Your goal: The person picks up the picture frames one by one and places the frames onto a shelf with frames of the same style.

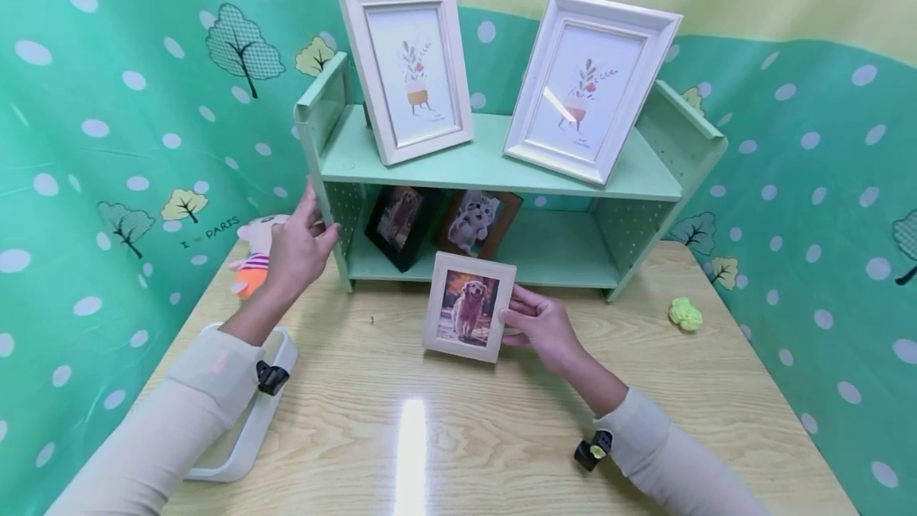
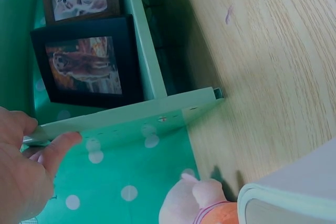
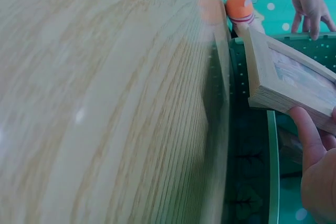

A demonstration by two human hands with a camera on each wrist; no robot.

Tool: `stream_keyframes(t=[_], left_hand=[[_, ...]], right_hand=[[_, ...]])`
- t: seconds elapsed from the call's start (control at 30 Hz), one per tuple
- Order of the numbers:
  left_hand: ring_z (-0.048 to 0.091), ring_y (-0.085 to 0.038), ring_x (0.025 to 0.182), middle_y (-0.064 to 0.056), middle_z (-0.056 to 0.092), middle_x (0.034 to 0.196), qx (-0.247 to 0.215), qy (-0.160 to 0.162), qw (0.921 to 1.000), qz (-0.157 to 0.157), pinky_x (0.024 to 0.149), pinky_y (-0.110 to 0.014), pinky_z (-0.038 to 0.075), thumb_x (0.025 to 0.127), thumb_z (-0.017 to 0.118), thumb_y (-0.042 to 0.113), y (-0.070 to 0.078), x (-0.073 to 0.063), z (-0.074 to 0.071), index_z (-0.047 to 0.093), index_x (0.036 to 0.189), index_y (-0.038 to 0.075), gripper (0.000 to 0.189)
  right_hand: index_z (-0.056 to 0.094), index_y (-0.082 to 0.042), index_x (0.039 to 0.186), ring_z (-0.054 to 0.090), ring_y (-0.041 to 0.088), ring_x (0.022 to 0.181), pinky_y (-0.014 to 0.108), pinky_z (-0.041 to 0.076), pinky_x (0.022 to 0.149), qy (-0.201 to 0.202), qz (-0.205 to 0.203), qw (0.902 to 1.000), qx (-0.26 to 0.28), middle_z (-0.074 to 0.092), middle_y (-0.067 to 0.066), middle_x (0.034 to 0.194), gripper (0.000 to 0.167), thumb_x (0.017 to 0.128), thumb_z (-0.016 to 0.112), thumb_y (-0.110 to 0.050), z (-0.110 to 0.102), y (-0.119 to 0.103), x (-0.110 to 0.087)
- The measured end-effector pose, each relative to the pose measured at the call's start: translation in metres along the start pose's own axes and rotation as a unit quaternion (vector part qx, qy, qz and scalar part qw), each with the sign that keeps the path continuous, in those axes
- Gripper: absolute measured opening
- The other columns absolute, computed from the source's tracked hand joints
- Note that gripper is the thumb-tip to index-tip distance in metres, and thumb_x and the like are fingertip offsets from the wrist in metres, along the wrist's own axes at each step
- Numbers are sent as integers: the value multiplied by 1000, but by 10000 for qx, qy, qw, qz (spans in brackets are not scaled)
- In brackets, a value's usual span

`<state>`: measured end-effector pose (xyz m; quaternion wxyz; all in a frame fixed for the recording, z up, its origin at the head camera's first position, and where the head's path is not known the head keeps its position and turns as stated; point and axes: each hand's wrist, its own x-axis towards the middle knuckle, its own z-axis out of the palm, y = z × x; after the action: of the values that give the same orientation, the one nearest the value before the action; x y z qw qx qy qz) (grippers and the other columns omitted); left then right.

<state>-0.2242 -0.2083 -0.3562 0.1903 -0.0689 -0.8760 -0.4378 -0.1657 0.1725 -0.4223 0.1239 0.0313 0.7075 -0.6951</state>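
My right hand (image 1: pixel 546 331) grips the right edge of a small light wood picture frame (image 1: pixel 434 317) with a dog photo, held in front of the green shelf (image 1: pixel 458 166). In the right wrist view the thumb and fingers pinch that frame (image 3: pixel 262 85) at its edge. My left hand (image 1: pixel 299 249) holds the edge of the shelf's left side panel; in the left wrist view its digits lie on both sides of the panel (image 2: pixel 126 113). On the lower board lean a black frame (image 1: pixel 372 223) with a dog photo and a brown frame (image 1: pixel 507 223) with a kitten photo.
Two larger white frames, one left (image 1: pixel 364 70) and one right (image 1: pixel 533 86), stand tilted on the top board. A plush toy (image 1: pixel 252 273) sits left of the shelf. A white-rimmed object (image 1: pixel 268 412) lies under my left forearm. A yellow-green flower-like piece (image 1: pixel 684 314) lies at right.
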Motion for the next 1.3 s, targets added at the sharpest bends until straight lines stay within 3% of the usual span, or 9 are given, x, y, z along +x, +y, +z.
stream_keyframes(t=[0.73, 0.9, 1.3], left_hand=[[58, -48, 127, -27, 48, 151, -79, -106, 9998, -112, 96, -55, 57, 100, 61, 4, 0, 0, -2, 6, 163, 42, 91], [57, -47, 129, -25, 46, 154, -93, -136, 9997, -192, 98, -55, 56, 100, 61, 5, 0, -2, -2, 5, 161, 46, 92], [57, -48, 128, -27, 47, 152, -18, -121, 9998, -164, 97, -56, 56, 100, 61, 5, 0, 0, -1, 5, 162, 44, 92]], right_hand=[[40, -5, 156, 74, 9, 94, 38, 67, 79, 334, -148, 9993, 51, 56, 27, 145, 63, 98, 65, -3, -36, -8, -5], [39, -5, 156, 74, 7, 94, 38, 67, 79, 352, -226, 9991, 26, 54, 28, 146, 63, 98, 65, -3, -42, -12, -5], [36, -6, 157, 74, 3, 93, 35, 67, 77, 597, -387, 9975, -9, 68, 13, 131, 66, 99, 66, -6, -59, -25, -10]])
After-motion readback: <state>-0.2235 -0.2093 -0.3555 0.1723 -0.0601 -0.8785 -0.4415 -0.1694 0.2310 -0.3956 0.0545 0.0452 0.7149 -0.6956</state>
